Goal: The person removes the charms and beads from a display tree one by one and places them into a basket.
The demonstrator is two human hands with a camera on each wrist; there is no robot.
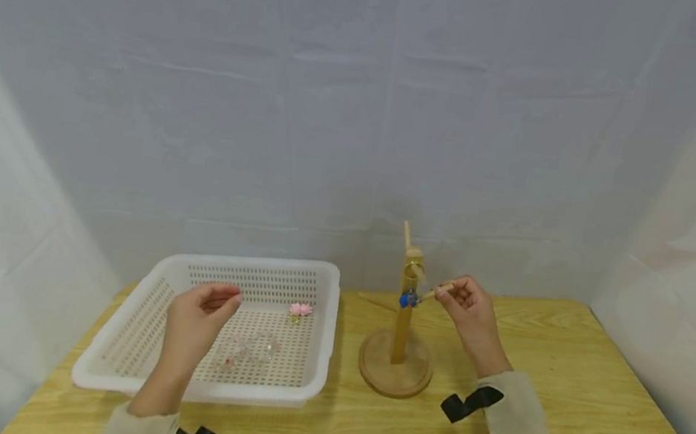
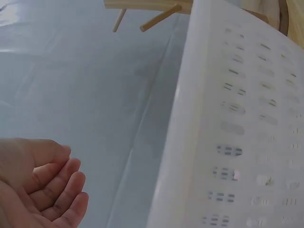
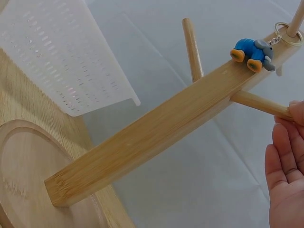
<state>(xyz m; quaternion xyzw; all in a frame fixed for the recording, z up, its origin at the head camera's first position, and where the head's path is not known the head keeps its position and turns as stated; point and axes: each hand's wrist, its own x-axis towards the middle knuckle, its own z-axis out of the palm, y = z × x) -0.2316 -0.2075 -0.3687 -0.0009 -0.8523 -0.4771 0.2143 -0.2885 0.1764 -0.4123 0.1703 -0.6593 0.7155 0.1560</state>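
My right hand (image 1: 471,318) pinches the end of a wooden peg (image 3: 259,102) that sticks out from the side of a wooden stand (image 1: 400,337). A keychain (image 3: 251,52) with a blue-and-grey elephant figure hangs by its metal ring from another peg near the top of the post. My left hand (image 1: 198,318) is raised over the white basket (image 1: 324,363), thumb and fingers loosely bent, with nothing seen between them. Inside the basket lie a pink charm (image 1: 300,310) with a gold-coloured part and some clear, shiny trinkets (image 1: 250,347).
The basket stands on the left of the wood-grain table (image 1: 559,429), with the stand's round base (image 1: 392,385) to its right. Another peg (image 1: 407,233) angles up from the post's top. Pale sheeting (image 1: 333,132) hangs behind and at both sides.
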